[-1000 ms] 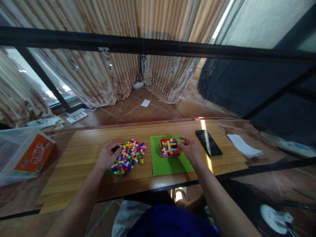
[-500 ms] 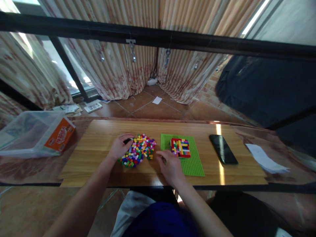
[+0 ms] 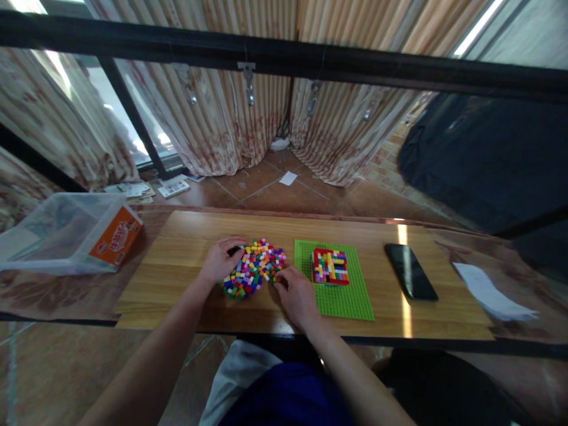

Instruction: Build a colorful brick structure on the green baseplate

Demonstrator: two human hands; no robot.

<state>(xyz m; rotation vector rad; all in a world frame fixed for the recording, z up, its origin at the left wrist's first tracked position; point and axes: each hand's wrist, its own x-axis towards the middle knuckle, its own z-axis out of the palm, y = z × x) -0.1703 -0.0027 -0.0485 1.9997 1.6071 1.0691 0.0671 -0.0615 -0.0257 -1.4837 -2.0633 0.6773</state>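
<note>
A heap of small coloured bricks lies on the wooden table. My left hand rests curled at the heap's left edge, fingers bent around a small dark thing I cannot make out. At the heap's right edge my right hand has its fingertips pinched among the bricks. To the right lies a green baseplate bearing a square block of coloured bricks with a red border.
A black phone lies right of the baseplate, with white paper further right. A clear plastic box with an orange label stands at the table's left end. A black bar crosses overhead; curtains hang behind.
My right hand has left the brick block on the baseplate and moved left to the heap's right edge. My left hand has stayed by the heap. The view has shifted left.
</note>
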